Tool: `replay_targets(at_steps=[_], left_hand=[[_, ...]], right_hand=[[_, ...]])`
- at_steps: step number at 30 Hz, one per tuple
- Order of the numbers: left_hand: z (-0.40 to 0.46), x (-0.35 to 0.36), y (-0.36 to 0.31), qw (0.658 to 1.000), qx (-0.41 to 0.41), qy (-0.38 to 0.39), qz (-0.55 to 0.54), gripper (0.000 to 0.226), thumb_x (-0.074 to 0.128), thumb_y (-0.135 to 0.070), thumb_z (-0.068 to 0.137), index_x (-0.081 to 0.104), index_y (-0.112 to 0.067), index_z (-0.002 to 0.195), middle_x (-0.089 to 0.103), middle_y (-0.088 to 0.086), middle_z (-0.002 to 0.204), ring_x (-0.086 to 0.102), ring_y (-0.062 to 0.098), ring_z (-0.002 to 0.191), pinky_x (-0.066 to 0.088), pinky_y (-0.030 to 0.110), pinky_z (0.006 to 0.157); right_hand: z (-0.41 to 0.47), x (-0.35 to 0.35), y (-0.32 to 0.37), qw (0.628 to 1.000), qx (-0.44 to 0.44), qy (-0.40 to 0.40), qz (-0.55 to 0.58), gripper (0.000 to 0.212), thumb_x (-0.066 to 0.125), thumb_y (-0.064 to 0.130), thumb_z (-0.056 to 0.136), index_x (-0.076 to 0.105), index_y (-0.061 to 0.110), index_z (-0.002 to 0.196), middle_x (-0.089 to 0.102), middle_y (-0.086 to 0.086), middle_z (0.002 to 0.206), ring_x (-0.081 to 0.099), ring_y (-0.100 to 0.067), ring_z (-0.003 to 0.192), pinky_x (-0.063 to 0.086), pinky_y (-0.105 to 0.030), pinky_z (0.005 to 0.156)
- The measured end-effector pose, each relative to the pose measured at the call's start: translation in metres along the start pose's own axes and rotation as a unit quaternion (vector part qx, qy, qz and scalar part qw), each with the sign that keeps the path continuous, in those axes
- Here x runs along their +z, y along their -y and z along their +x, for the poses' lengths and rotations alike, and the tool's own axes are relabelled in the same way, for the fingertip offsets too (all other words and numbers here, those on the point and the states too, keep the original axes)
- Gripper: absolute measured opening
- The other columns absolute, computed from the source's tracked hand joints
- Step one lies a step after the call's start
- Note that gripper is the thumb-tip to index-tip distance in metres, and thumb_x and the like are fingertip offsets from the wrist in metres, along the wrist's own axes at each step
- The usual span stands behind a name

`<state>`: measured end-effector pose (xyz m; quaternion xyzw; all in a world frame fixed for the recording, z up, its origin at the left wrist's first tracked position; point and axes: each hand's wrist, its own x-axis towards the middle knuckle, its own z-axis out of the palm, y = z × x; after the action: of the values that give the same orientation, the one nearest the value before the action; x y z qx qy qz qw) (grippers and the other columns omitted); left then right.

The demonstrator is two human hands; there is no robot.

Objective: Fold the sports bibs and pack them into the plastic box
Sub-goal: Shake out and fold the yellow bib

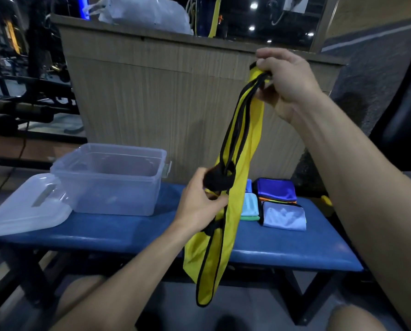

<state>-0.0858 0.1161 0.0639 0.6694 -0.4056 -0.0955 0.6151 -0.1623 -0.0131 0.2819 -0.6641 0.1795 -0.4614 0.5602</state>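
A yellow bib [238, 149] with black edging hangs in the air above the blue bench [132, 232], bunched lengthwise into a long narrow strip. The right hand [285, 80] holds its top end high, fingers curled over the gathered cloth and black straps, thumb underneath. The left hand [199, 199] grips the strip lower down, about at its middle, with fingers and thumb closed round the yellow cloth and a dark bunched part of the edging. Below the left hand the rest of the bib dangles free, its lower end hanging past the front edge of the bench.

Behind the bib, on the right part of the bench, lie folded bibs in small stacks: a dark blue bib [275, 188] on top of an orange layer at the back, a pale blue bib [283, 215] in front of it, and a light turquoise bib [249, 204] over a green layer just to their left, partly hidden by the yellow strip.

On the left part of the bench stands the clear plastic box [108, 180], open at the top, well apart from the stacks. Its lid [27, 211] lies beside it to the left, one edge touching or leaning against the box wall and the other end reaching past the bench end.

Beyond the bench stands a wooden counter [166, 96] with a white plastic bag [142, 13] on top.
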Motion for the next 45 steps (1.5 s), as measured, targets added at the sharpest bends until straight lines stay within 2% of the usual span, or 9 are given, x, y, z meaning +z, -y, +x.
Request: replay_targets(at_steps=[6, 11, 15, 18, 21, 28, 34, 38, 45], left_hand=[[-0.019, 0.017, 0.009, 0.997, -0.05, 0.051, -0.043, 0.066, 0.091, -0.048, 0.067, 0.051, -0.043, 0.119, 0.07, -0.018, 0.101, 0.066, -0.005, 0.095, 0.055, 0.026, 0.085], [-0.017, 0.037, 0.004, 0.998, -0.068, 0.002, 0.02, 0.025, 0.076, -0.022, 0.08, 0.06, -0.025, 0.099, 0.071, -0.008, 0.081, 0.067, 0.01, 0.079, 0.057, 0.041, 0.076], [-0.005, 0.016, 0.006, 0.993, -0.066, 0.067, 0.076, 0.011, 0.068, -0.018, 0.081, 0.067, -0.026, 0.087, 0.073, -0.002, 0.08, 0.068, 0.015, 0.077, 0.055, 0.036, 0.073], [0.017, -0.01, 0.015, 0.979, -0.039, 0.146, 0.133, 0.021, 0.067, -0.027, 0.072, 0.07, -0.032, 0.092, 0.075, -0.01, 0.089, 0.07, 0.009, 0.087, 0.058, 0.034, 0.08], [0.059, -0.037, 0.018, 0.975, -0.004, 0.149, 0.168, 0.022, 0.07, -0.023, 0.074, 0.07, -0.013, 0.094, 0.075, 0.007, 0.095, 0.071, 0.025, 0.094, 0.057, 0.044, 0.09], [0.158, -0.07, -0.05, 0.952, 0.07, 0.123, 0.272, 0.017, 0.078, -0.009, 0.077, 0.075, -0.021, 0.09, 0.073, 0.005, 0.085, 0.061, 0.01, 0.075, 0.053, 0.038, 0.078], [0.175, -0.059, -0.1, 0.896, 0.175, 0.065, 0.402, 0.017, 0.076, -0.02, 0.084, 0.073, -0.025, 0.1, 0.068, -0.005, 0.084, 0.063, 0.016, 0.08, 0.045, 0.027, 0.069], [0.147, 0.025, -0.027, 0.87, 0.169, 0.131, 0.445, 0.029, 0.067, -0.028, 0.083, 0.067, -0.029, 0.112, 0.066, -0.002, 0.096, 0.063, 0.027, 0.096, 0.049, 0.037, 0.075], [0.057, 0.149, 0.129, 0.787, 0.015, 0.296, 0.541, 0.036, 0.056, -0.01, 0.093, 0.058, -0.019, 0.128, 0.055, 0.004, 0.122, 0.059, 0.03, 0.111, 0.046, 0.04, 0.073]], right_hand=[[-0.007, 0.012, 0.011, 0.999, -0.015, 0.019, 0.046, 0.023, 0.056, 0.0, 0.099, 0.066, 0.006, 0.119, 0.059, -0.01, 0.091, 0.066, -0.014, 0.054, 0.055, -0.026, 0.06], [-0.003, 0.013, 0.009, 0.997, -0.034, 0.044, 0.058, 0.023, 0.056, 0.0, 0.099, 0.062, 0.005, 0.121, 0.06, -0.016, 0.106, 0.072, -0.019, 0.065, 0.059, -0.028, 0.067], [0.021, -0.014, 0.0, 0.996, -0.049, 0.01, 0.067, 0.022, 0.058, 0.002, 0.097, 0.066, 0.008, 0.117, 0.059, -0.015, 0.104, 0.07, -0.019, 0.063, 0.057, -0.029, 0.063], [0.048, -0.039, -0.017, 0.996, -0.02, -0.06, 0.067, 0.019, 0.059, 0.002, 0.094, 0.07, 0.01, 0.108, 0.057, -0.01, 0.088, 0.06, -0.015, 0.051, 0.051, -0.026, 0.052], [0.072, -0.056, -0.043, 0.99, 0.014, -0.102, 0.095, 0.016, 0.06, 0.001, 0.093, 0.07, 0.01, 0.102, 0.054, -0.008, 0.075, 0.053, -0.016, 0.052, 0.045, -0.024, 0.047], [0.129, -0.063, -0.08, 0.974, 0.104, -0.087, 0.181, 0.021, 0.057, 0.002, 0.093, 0.055, 0.012, 0.076, 0.05, -0.006, 0.056, 0.053, -0.014, 0.044, 0.045, -0.023, 0.045], [0.163, -0.112, -0.08, 0.935, 0.047, -0.06, 0.346, 0.014, 0.055, 0.002, 0.095, 0.059, 0.011, 0.086, 0.061, -0.004, 0.062, 0.061, -0.016, 0.055, 0.051, -0.024, 0.053], [0.144, -0.189, -0.155, 0.973, 0.087, -0.06, 0.207, 0.032, 0.038, 0.005, 0.097, 0.065, 0.012, 0.113, 0.07, -0.011, 0.107, 0.07, -0.023, 0.096, 0.059, -0.032, 0.085], [0.04, -0.297, -0.347, 0.941, 0.321, -0.092, -0.054, 0.052, 0.048, 0.002, 0.074, 0.069, 0.011, 0.121, 0.07, -0.014, 0.107, 0.065, -0.026, 0.085, 0.053, -0.031, 0.068]])
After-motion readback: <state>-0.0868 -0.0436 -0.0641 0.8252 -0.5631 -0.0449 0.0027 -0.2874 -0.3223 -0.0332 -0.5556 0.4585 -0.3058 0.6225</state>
